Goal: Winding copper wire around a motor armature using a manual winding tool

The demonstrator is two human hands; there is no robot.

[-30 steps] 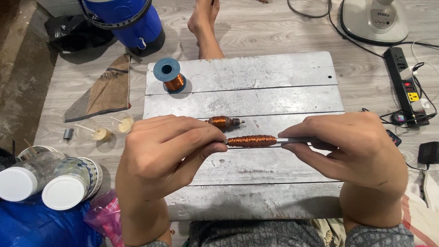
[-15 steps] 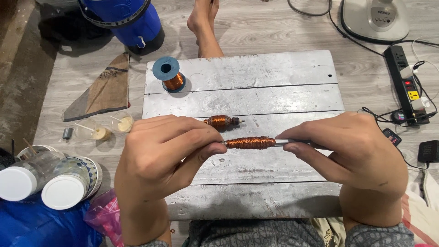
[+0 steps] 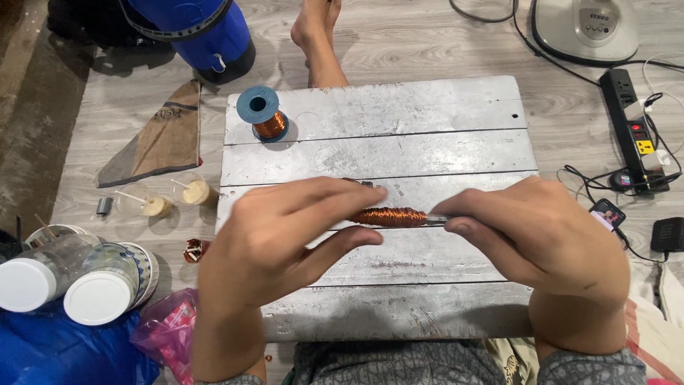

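Your left hand [image 3: 285, 242] and right hand [image 3: 541, 242] each pinch an end of the copper coil [image 3: 388, 217], held level just above the grey board [image 3: 442, 150]; its windings look tightly packed, while the blue wire spool [image 3: 261, 114] still holds wire.

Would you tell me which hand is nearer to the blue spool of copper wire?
Left. The left hand lies just below the blue spool; the right hand is farther off, across the board.

Head camera looks steeply down, close over the board [image 3: 442, 107] (single view).
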